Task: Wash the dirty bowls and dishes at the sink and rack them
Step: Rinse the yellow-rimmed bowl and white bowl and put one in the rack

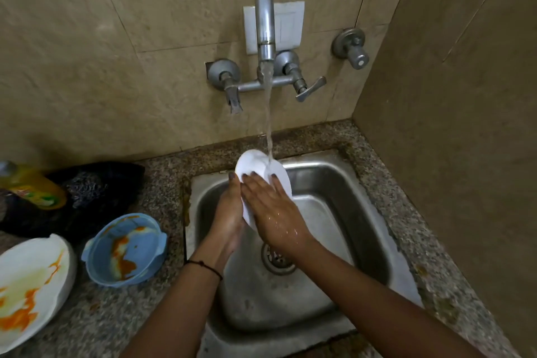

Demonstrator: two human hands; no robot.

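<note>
Beige wall tiles (145, 38) rose behind a speckled stone counter (162, 183) with a steel sink (334, 183) sunk into it. On the wall hung the tap (265, 23), with a white switch plate (287, 26) behind its spout and a separate valve (351, 46) off to the right. Water (268, 125) ran from the spout in one thin stream.

I held the dish (252, 161), a white one, tilted up on edge over the back left part of the sink, and the stream struck it near its top. My left hand (229, 212) gripped the dish along its left edge, thumb up on the near face and the other fingers hidden behind it. A dark thread (203, 266) circled that wrist. My right hand (273, 209) lay flat on the near face, fingers straight and spread, pressing and clutching nothing; wet drops shone on its back. Below my hands sat the drain (277, 261).

On the counter to the left stood a blue bowl (128, 250) smeared inside with orange-brown sauce. Near it, at the left edge of view, lay a white plate (29, 279) streaked with orange and yellow. Behind both was a black cloth (101, 183), crumpled, and a yellow bottle (32, 186) lay on its side against the cloth
</note>
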